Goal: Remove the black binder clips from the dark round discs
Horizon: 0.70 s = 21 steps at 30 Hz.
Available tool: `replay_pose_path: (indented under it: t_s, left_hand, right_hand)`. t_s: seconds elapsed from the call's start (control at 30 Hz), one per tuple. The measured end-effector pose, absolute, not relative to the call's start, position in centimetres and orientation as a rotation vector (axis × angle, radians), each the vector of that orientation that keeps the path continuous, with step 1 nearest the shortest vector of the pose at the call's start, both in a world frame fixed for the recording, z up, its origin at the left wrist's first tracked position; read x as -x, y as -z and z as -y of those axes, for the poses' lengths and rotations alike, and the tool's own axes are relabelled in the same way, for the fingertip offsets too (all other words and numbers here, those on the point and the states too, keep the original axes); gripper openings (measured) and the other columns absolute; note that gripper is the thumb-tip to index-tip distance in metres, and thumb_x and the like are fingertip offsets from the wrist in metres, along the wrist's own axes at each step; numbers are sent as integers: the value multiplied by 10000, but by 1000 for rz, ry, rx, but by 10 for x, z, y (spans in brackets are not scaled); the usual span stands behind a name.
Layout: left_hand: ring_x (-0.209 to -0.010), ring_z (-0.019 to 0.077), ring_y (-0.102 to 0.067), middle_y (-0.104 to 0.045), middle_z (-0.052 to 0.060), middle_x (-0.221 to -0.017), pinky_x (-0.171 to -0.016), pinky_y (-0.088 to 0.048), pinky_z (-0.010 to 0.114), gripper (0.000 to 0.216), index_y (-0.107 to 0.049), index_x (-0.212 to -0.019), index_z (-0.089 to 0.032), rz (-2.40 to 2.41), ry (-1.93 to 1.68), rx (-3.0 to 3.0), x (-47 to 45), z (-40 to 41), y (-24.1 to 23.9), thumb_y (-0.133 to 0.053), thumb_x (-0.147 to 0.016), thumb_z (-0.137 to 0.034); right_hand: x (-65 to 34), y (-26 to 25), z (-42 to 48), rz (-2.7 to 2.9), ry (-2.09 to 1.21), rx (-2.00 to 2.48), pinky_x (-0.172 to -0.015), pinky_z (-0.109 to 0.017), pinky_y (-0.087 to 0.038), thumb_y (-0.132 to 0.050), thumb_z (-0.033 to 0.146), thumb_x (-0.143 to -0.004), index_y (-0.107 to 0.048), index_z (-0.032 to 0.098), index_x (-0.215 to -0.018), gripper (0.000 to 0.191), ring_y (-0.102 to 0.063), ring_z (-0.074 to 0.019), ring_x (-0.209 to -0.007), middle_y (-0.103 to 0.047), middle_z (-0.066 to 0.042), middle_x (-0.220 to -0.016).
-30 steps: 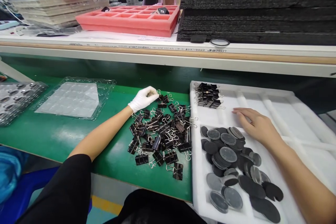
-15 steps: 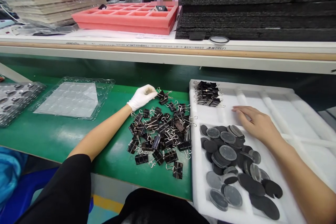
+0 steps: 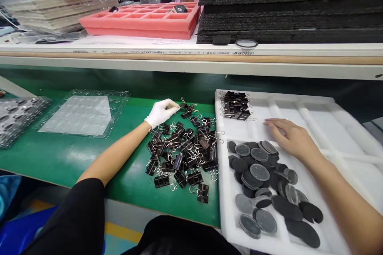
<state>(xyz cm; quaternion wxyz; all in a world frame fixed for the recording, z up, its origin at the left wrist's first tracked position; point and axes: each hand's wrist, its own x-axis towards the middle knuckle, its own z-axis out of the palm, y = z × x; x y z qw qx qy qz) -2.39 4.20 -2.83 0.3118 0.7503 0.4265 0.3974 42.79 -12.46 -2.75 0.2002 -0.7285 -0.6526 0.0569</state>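
Note:
A heap of black binder clips (image 3: 185, 151) lies on the green mat. My left hand (image 3: 160, 112), in a white glove, pinches one binder clip (image 3: 184, 106) by its wire handle at the heap's far edge. My bare right hand (image 3: 291, 137) lies flat, fingers stretched out, on the white foam tray (image 3: 329, 127), just beyond a pile of round black and grey discs (image 3: 269, 183). A small bundle of binder clips (image 3: 236, 105) sits in the tray's far left corner.
Clear plastic blister trays (image 3: 85, 112) lie on the mat at left. A raised shelf (image 3: 191, 57) carries pink foam trays (image 3: 143, 20), black foam sheets (image 3: 287, 4) and a stack of clear trays (image 3: 60, 6). Another person sits behind the shelf.
My left hand closed on a clip at the heap's far edge and drew it slightly out. My right hand has stayed flat on the tray.

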Motion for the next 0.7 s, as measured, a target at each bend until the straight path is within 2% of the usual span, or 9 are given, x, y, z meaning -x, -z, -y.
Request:
replay_pose_path:
  t_s: [0.37, 0.7]
  left_hand:
    - [-791, 182, -722, -757, 55, -907, -824, -599, 380, 208, -638, -857, -180, -985, -1067, -1760, 25, -49, 30, -755, -807, -345]
    - [-842, 198, -731, -744, 36, -898, -866, -595, 390, 170, -647, -900, -200, -1090, -1002, -1843, 26, -57, 35, -718, -823, -334]
  right_hand:
    - [-425, 25, 124, 1833, -164, 2061, -1056, -507, -516, -332, 524, -906, -697, 259, -1038, 471, -637, -316, -1261, -718, -52, -1308]
    - [-424, 23, 125, 1822, -176, 2054, -1039, -523, -524, -339, 510, -900, -699, 251, -1024, 460, -643, -325, -1243, -719, -61, -1302]
